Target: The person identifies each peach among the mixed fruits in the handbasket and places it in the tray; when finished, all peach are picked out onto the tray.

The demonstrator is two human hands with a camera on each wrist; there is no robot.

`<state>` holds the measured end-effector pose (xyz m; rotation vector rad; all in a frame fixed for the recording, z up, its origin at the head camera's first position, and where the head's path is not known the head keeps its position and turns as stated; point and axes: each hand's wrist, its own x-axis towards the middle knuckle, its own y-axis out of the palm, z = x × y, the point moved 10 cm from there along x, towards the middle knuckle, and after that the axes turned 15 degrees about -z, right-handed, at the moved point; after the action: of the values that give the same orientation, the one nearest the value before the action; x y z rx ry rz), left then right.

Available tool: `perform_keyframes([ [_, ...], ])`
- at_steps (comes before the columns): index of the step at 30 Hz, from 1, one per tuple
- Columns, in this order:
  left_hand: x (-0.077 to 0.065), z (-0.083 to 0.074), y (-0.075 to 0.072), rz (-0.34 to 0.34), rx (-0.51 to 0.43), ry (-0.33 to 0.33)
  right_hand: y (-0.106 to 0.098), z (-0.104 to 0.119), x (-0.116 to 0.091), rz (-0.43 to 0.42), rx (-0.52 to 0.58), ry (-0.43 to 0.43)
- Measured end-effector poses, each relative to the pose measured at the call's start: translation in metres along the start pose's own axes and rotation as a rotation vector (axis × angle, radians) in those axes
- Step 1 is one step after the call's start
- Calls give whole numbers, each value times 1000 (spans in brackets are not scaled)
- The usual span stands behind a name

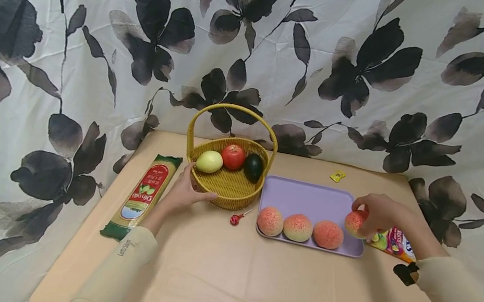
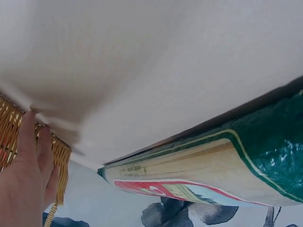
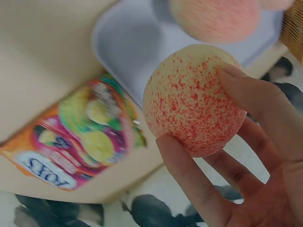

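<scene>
My right hand (image 1: 384, 213) grips a speckled pink peach (image 3: 189, 104) over the right end of a purple tray (image 1: 306, 198). Thumb and fingertips press on opposite sides of the fruit. Three more peaches (image 1: 298, 227) lie in a row along the tray's near edge. With fairly straight fingers, my left hand (image 1: 185, 192) rests against the left side of a yellow wicker basket (image 1: 231, 202), the thumb pointing along its front. Inside the basket sit a pale yellow-green round fruit (image 1: 209, 161), a red tomato (image 1: 233, 156) and a dark green oval fruit or vegetable (image 1: 253, 167).
Left of the basket lies a long green-and-red packet of pasta (image 1: 146, 194). A red lollipop (image 1: 236, 219) is between basket and tray. Behind the tray is a small yellow wrapped candy (image 1: 338, 176). A colourful candy bag (image 3: 78, 137) lies right of the tray, partly behind my right hand.
</scene>
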<state>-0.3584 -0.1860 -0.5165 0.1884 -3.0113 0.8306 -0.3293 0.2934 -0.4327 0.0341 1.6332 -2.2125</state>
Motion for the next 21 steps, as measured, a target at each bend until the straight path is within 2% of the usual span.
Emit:
perform_keyframes([
  [8, 0, 0, 1, 1, -3, 7, 32, -12, -4, 77, 32, 31],
  [15, 0, 2, 2, 1, -6, 0, 47, -10, -4, 108, 17, 8],
  [21, 0, 0, 2, -1, -10, 2, 51, -9, 0, 107, 13, -11],
])
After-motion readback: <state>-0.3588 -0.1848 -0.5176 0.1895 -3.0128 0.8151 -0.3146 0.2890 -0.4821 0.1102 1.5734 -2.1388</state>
